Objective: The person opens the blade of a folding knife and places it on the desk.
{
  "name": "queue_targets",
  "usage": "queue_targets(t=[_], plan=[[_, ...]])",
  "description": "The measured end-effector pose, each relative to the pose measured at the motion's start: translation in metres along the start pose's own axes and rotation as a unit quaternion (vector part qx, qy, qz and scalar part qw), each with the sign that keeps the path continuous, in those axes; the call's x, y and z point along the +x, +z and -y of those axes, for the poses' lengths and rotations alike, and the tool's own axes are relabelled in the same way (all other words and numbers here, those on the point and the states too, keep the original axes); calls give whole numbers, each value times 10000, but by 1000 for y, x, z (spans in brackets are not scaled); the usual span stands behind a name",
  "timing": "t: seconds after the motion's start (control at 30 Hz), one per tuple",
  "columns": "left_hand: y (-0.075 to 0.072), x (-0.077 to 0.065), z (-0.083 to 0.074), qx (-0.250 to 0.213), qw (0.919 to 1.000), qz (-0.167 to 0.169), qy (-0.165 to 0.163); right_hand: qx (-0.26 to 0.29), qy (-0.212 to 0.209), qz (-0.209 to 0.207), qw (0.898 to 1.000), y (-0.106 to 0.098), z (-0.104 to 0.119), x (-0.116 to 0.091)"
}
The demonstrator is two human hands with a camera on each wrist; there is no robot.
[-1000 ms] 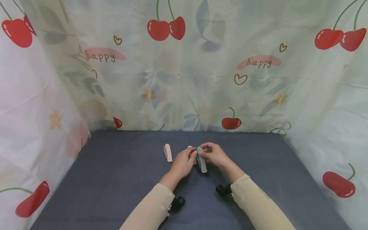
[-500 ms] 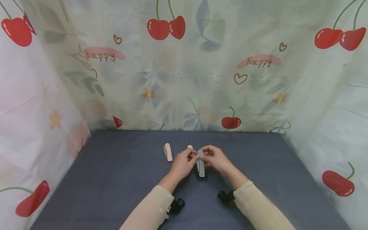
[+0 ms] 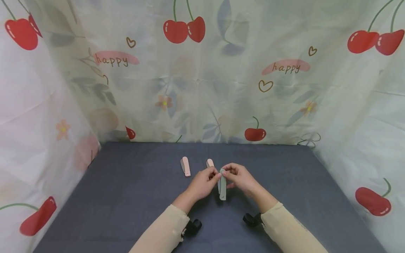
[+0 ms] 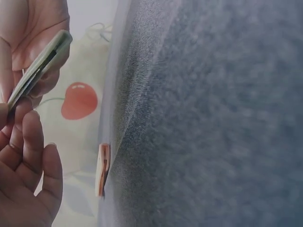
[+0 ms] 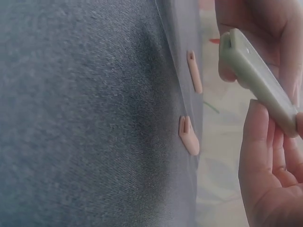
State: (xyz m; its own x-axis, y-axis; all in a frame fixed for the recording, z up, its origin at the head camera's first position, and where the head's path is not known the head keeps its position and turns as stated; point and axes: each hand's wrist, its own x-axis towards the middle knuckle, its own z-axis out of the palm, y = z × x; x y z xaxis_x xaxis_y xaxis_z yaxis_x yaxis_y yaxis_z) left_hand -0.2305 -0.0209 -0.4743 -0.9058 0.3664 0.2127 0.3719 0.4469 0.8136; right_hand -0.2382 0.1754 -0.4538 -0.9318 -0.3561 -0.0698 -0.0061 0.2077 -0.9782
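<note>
Between my two hands a light-green folding knife (image 3: 223, 191) points its pivot end towards me. My left hand (image 3: 204, 182) pinches its far end with thumb and fingers. From the other side my right hand (image 3: 240, 177) grips that same end, thumb on the handle. In the left wrist view a dark slot runs along the green knife (image 4: 40, 66). The right wrist view shows its split pivot end uppermost. Two pink folding knives lie on the table beyond: one (image 3: 185, 167) to the left, the other (image 3: 210, 163) partly hidden behind my left hand.
A dark grey cloth covers the table (image 3: 142, 203). Curtains (image 3: 196, 91) printed with cherries and leaves stand behind it and on both sides. A black camera mount sits at each wrist, below the cream sleeves.
The green knife has come towards me and swung straighter, its pivot end now lower in the head view. My right hand has moved nearer with it. The pink knives stay put.
</note>
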Motion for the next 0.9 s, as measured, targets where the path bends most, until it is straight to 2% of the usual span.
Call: queue_targets(t=[0.17, 0.33, 0.67, 0.9], plan=[[-1, -4, 0, -140, 9999, 13, 26, -28, -75, 289, 9996, 0, 0, -3], [-2, -6, 2, -214, 9997, -71, -9, 77, -185, 362, 9991, 1, 1, -5], [-6, -6, 1, -531, 9980, -278, -206, 200, -180, -104, 9996, -1, 2, -7], [-8, -4, 2, -971, 9924, -751, -84, 506, -133, -422, 9977, -7, 4, -9]])
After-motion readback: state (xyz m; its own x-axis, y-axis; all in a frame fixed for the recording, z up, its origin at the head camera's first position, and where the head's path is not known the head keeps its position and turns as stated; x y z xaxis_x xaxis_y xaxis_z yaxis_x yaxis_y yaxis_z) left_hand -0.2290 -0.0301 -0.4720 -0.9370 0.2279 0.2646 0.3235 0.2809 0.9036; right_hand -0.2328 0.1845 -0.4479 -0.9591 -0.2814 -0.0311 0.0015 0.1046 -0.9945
